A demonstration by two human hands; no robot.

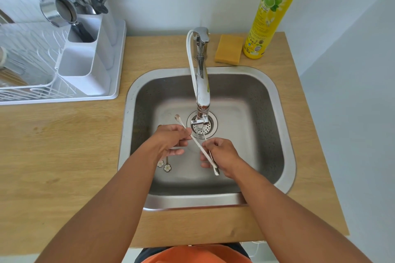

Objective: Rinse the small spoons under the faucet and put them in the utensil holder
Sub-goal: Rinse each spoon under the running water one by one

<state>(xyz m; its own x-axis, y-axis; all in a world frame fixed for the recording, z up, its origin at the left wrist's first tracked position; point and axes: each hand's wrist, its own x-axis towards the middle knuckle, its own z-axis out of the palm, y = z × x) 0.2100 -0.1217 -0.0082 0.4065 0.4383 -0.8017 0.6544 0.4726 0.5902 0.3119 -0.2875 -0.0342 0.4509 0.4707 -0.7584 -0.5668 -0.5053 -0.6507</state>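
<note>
Steel small spoon (195, 142), slim-handled, held slantwise over the sink (277, 100) just below the faucet (202, 92); bowl toward the upper left. Left hand (171, 142) pinching near mid-handle, right hand (220, 153) curled round the lower end together with a second thin spoon (210, 151). Two flower-ended spoons (164, 165) lying on the basin floor beneath. Running water not discernible. Best practice: bowl under the spout, grip kept on the handle. White utensil holder (85, 57) well apart on the counter (64, 156), at left.

A yellow-green bottle (269, 13), amber sponge (229, 49) and white utensil holder (85, 64) are seen beside a steel-grey sink (267, 96).
</note>
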